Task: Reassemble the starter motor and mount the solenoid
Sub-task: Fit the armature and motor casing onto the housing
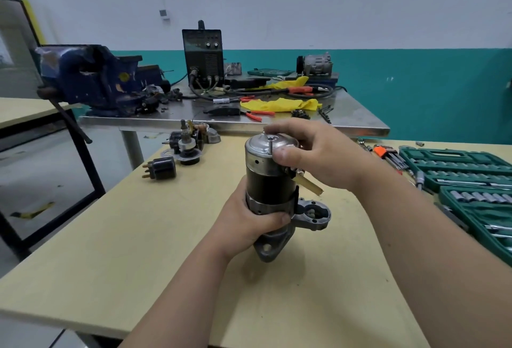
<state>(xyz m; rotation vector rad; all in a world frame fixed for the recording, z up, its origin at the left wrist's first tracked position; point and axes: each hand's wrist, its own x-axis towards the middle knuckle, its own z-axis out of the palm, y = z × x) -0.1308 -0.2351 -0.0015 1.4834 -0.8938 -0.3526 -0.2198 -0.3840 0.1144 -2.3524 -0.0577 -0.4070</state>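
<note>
The starter motor stands upright over the light wooden table, black body, shiny end cap on top, grey nose housing below. My left hand grips its lower body. My right hand rests on the end cap, thumb and fingers pinching beside a thin through bolt that sticks up from the cap. A brass-coloured terminal strip juts out under my right hand. The black solenoid with its studs lies on the table at the left.
Loose motor parts lie at the table's far left edge. A green socket set and hex keys sit at the right. Behind stands a steel bench with a blue vise, a welder box, pliers and yellow gloves.
</note>
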